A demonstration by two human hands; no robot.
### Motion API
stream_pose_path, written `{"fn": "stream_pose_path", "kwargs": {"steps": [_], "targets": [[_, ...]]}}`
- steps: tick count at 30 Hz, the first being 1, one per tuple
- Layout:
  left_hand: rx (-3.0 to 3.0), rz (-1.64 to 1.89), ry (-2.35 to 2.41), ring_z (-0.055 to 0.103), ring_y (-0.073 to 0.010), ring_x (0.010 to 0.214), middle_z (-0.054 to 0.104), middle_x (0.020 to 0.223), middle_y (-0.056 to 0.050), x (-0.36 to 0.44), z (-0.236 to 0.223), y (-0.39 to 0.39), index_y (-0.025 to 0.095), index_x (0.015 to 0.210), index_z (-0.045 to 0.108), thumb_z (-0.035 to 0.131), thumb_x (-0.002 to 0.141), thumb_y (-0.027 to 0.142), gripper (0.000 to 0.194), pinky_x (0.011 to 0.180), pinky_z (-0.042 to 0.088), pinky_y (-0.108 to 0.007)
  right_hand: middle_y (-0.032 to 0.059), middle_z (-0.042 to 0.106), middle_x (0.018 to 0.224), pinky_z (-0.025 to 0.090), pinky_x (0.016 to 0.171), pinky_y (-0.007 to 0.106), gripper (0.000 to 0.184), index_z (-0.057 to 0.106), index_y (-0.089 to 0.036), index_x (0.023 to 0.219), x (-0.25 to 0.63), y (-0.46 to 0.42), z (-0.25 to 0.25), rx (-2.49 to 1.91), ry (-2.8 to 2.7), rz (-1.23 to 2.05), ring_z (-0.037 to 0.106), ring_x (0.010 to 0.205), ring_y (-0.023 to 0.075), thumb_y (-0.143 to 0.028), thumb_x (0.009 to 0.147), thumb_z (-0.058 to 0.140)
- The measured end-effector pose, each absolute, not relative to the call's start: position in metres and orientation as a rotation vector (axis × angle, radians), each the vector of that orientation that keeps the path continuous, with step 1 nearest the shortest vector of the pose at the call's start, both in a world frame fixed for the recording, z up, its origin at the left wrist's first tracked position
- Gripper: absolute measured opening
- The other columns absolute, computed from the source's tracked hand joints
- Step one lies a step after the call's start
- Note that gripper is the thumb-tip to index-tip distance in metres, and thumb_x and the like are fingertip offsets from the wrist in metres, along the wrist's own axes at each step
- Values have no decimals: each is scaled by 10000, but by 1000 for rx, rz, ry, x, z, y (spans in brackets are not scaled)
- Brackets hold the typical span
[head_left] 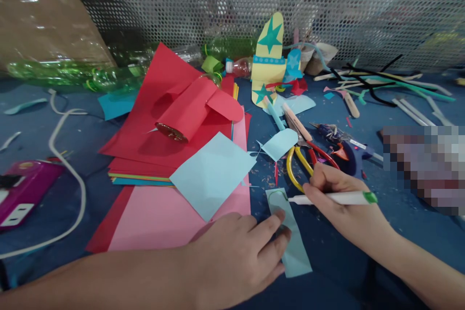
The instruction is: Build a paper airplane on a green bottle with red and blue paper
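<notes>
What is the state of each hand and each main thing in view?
White marker: uncapped, tip at the light-blue paper strip
Light-blue paper strip: green curve drawn near its far end
Left hand: pressing on the strip
Right hand: gripping the marker
Red paper-wrapped bottle: lying on its side
Yellow-handled scissors: lying down, opening unclear
Blue glue gun: lying down

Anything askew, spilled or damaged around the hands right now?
No spill stands out. Beyond the left hand, the stacked red paper sheets look askew, corners jutting unevenly, with a pale blue paper square slanted over their edge. Small paper scraps litter the blue table near the yellow-handled scissors.
</notes>
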State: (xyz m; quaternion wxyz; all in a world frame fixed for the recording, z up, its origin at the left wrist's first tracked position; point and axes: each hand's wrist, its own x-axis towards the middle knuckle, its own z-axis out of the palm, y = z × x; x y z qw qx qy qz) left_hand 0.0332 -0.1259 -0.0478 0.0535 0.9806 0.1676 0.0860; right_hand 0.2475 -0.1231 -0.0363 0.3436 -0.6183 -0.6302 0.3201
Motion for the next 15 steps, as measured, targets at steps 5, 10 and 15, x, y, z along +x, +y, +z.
{"fn": "stream_pose_path", "kwargs": {"steps": [5,10,15], "targets": [[2980,260,512,626,-184,668,575,1307,-103,33,-47,-126,142,1209,561,384,948,350,378,489,474,-324,-74,327,500,274,403,214,265,326,-247,569,248,-124,-36,-1596,-1626,859,312,439,94,-205,771,492],[2959,281,509,632,-181,697,569,1308,-106,33,-47,-125,142,1212,558,390,947,344,373,522,488,-318,-77,322,495,257,401,221,290,348,-239,554,248,-122,-35,-1545,-1547,901,301,430,90,-200,772,535],[2906,305,574,627,-163,677,556,1293,-103,32,-47,-126,184,1217,531,419,933,338,341,558,507,-326,-89,287,471,177,361,234,311,400,-246,615,250,-121,-34,-1504,-1156,1060,238,394,96,-344,863,561]]}}
